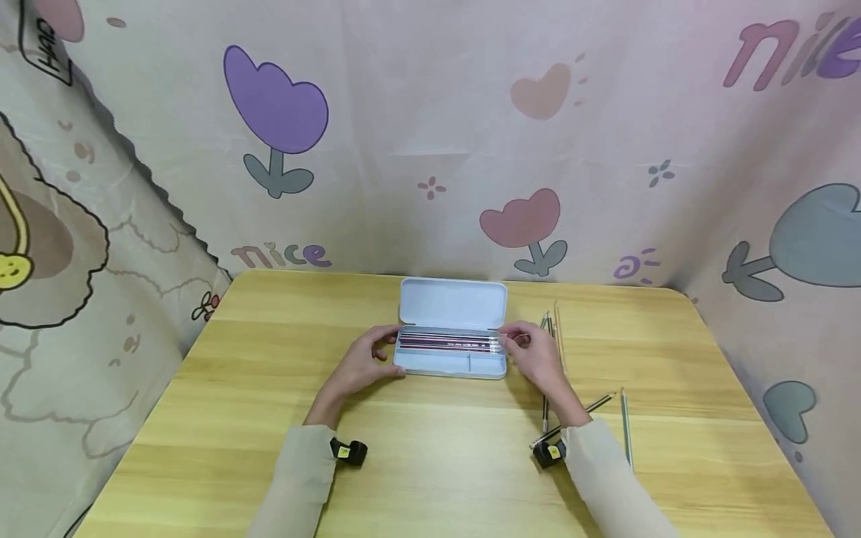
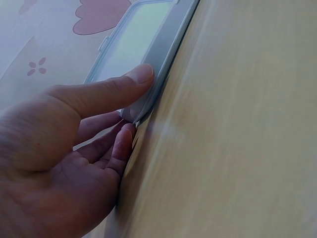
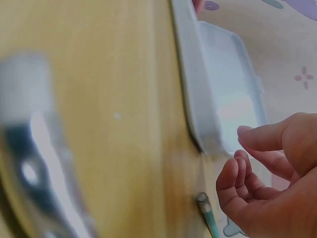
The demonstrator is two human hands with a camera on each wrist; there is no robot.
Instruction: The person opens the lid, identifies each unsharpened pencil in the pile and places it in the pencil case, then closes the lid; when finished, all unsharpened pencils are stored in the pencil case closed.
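Observation:
A pale blue pencil case (image 1: pixel 430 364) lies on the table with its lid (image 1: pixel 454 302) raised at the back. Several dark red striped pencils (image 1: pixel 444 344) lie side by side in its rear compartment, white-tipped ends to the right. My left hand (image 1: pixel 363 362) grips the left end of the case. In the left wrist view its thumb (image 2: pixel 141 74) presses along the front wall while the other fingers curl at the corner. At the right end is my right hand (image 1: pixel 538 359), fingertips by the pencil ends. No object shows between its loosely bent fingers (image 3: pixel 228 178) in the right wrist view.
Loose dark pencils (image 1: pixel 545 415) lie right of the case, one slanting under the right wrist. A green pencil (image 1: pixel 627 430) and a light wooden-coloured one (image 1: pixel 560 336) are also there. A patterned cloth (image 1: pixel 403 112) hangs behind the wooden table (image 1: pixel 269 314).

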